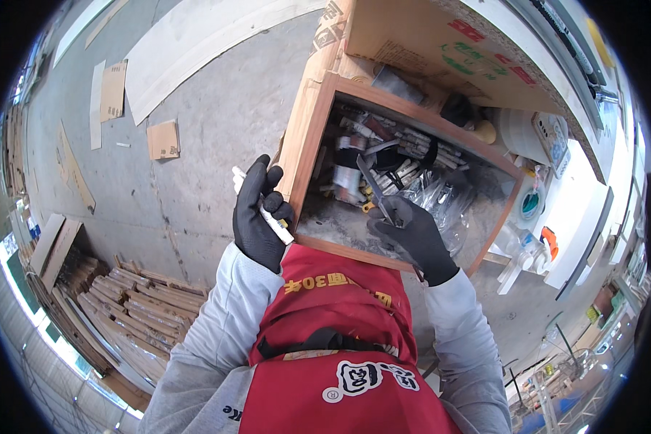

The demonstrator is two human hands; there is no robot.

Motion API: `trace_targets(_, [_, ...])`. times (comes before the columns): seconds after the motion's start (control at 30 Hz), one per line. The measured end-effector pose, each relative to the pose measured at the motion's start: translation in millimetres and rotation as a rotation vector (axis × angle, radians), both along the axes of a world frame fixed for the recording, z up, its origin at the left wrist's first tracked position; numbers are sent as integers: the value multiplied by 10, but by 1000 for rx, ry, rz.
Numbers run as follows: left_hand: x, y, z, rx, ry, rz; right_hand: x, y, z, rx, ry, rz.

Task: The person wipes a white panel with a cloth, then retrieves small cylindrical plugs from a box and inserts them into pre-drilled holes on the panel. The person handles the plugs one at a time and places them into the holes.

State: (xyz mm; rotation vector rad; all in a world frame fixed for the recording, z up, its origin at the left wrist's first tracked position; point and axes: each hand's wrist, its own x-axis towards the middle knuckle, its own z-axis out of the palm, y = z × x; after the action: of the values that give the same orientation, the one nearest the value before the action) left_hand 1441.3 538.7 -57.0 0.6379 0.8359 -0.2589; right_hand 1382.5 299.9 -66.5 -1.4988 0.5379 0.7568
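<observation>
My left hand (256, 217), in a black glove, is closed round a slim white marker-like stick (278, 230). One end shows above the fingers and the other below, beside the drawer's left edge. Over the open wooden drawer (312, 163), my gloved right hand (419, 239) grips a long, narrow grey blade-like tool (375, 185); its exact kind is unclear. The tool points away from me across the contents. Inside lie several white marker-like sticks (430, 148), a clear-and-white roll or canister (349, 182) and crumpled clear plastic (441, 199).
A printed cardboard sheet (427, 50) stands behind the drawer. To the right are a roll of teal tape (530, 204) and a clear bottle with an orange part (548, 244). Cardboard pieces (163, 139) lie on the concrete floor, and wrapped boards (134, 307) are stacked at the lower left.
</observation>
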Motion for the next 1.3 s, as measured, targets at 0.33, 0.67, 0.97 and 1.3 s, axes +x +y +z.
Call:
trace_targets(0.33, [7,-10,10,13,3,-20,17,-455,418,-298,-111,-132])
trace_targets(0.67, [19,-24,27,42,19,-9,-143,-986,777,-666,-391,-375])
trace_targets(0.97, [10,-28,38,65,-8,-48,-487,-409,86,-960,-259,425])
trace_targets(1.3, [-9,-33,36,93,-26,-46,-357,-951,420,-637,-253,217])
